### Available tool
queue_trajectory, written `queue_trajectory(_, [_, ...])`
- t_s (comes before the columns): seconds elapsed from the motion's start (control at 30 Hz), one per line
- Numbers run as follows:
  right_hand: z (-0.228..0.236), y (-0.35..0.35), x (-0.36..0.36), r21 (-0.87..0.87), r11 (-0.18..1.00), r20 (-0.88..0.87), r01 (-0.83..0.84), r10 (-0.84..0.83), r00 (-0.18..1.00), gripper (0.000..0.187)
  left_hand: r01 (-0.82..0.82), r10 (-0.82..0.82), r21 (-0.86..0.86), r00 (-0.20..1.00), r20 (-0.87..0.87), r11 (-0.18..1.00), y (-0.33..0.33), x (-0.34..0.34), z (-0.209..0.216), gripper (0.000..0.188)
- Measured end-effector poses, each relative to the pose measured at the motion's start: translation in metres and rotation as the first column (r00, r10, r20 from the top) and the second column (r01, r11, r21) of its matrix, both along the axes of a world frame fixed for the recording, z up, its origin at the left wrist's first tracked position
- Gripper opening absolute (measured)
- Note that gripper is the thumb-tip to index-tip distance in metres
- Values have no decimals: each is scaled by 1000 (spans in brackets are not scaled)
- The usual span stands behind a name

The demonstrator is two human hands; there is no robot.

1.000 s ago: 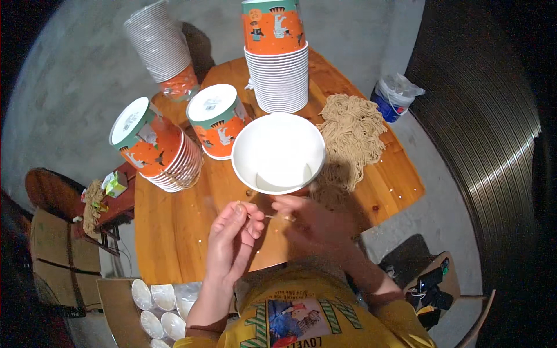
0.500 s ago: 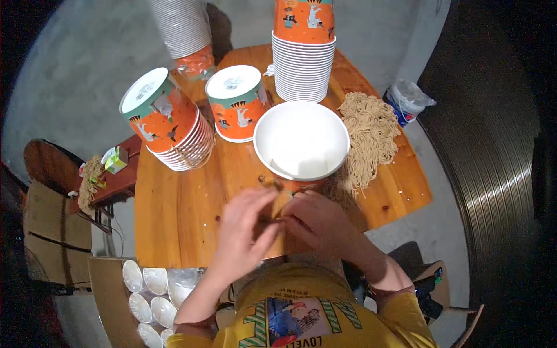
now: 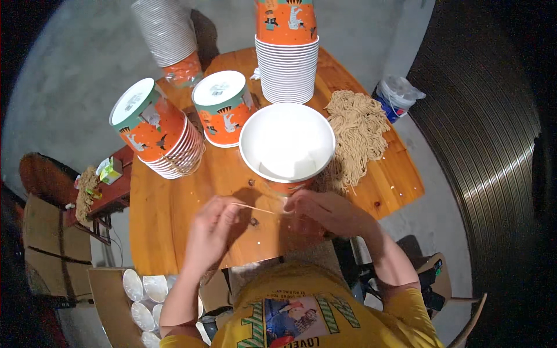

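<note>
Across the middle of the frame spreads the orange-brown wooden table (image 3: 174, 232), and on it, right of centre, a loose tan heap of dry noodles (image 3: 357, 130). Just left of that heap stands the open paper bowl (image 3: 287, 142), white inside, orange outside, nearest my hands. Sealed orange cups (image 3: 223, 107) and tilted cup stacks (image 3: 156, 133) sit at upper left, a tall stack (image 3: 287, 58) at top centre. Low in the centre, my left hand (image 3: 212, 232) and right hand (image 3: 325, 211) face each other just below the bowl. Between them runs a thin pale noodle strand (image 3: 258, 209), almost straight and slightly slanted, pinched at each end by my fingertips, the other fingers loosely curled.
</note>
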State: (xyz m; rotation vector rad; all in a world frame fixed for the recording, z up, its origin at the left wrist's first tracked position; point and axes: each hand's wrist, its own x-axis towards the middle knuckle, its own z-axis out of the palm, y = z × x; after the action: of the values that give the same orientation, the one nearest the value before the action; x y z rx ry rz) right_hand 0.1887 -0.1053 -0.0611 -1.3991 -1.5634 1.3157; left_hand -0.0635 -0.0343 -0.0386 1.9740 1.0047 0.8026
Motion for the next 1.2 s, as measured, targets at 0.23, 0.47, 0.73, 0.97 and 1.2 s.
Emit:
queue_trajectory(0.23, [18, -4, -4, -41, 998, 239, -43, 52, 970, 22, 17, 234, 427, 816, -528, 904, 12, -37, -15, 30])
queue_trajectory(0.47, [7, -3, -19, 333, 931, 400, -149, 4, 917, 19, 333, -310, 137, 936, -167, 933, -30, 40, -11, 47])
queue_trajectory(0.73, [36, -14, -20, 307, 946, 485, -102, -64, 872, 18, 270, -295, -141, 931, -214, 953, -22, 42, -18, 29])
queue_trajectory(0.97, [38, -22, -17, 456, 880, 455, -129, -106, 884, 19, 456, -187, -474, 840, 510, 753, -43, 67, -12, 26])
queue_trajectory(1.2, [39, -39, 3, 519, 848, 491, -102, -198, 849, 15, 438, -334, -372, 890, 312, 818, -45, 66, -22, 25])
